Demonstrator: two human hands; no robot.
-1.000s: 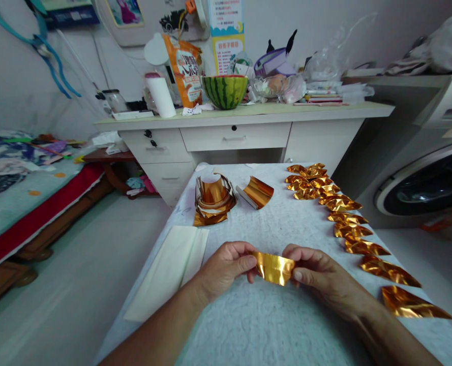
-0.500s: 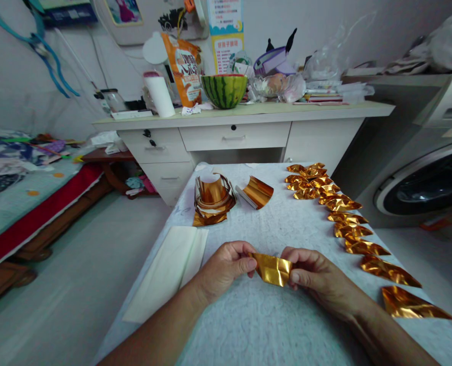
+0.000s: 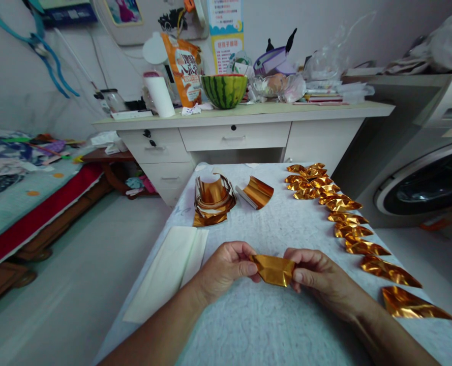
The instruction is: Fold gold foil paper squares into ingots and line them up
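Left hand point(image 3: 235, 264): thumb and fingers pinched on the left end of a piece of gold foil point(image 3: 273, 271). Right hand point(image 3: 313, 269): the same kind of pinch, on the right end. From my seat I see the foil spanning the gap between the two hands, level with the fingertips, its long top edge running side to side. It is creased, wider along the top than the bottom. Both thumbs lie on the side facing me; most of the other fingers are tucked behind, partly hidden. I can't tell whether the lower edge touches the table point(image 3: 264, 325), which is covered in pale quilted cloth.

Beyond the hands, well apart from them, I note a bundle of curled foil point(image 3: 212, 195), sheets nested one in another. Just right of that, one curved sheet point(image 3: 260, 193) lies by itself, pale along its left edge. Near the left forearm, some folded white paper point(image 3: 160, 274) lies flat.

Along the table's right edge I have a row of crumpled foil pieces point(image 3: 365, 246), bunched at the far end, spaced out toward me. The nearest sits right of the right forearm, apart from it. Past the table: a desk point(image 3: 206, 119) bearing a cut watermelon point(image 3: 226, 92).
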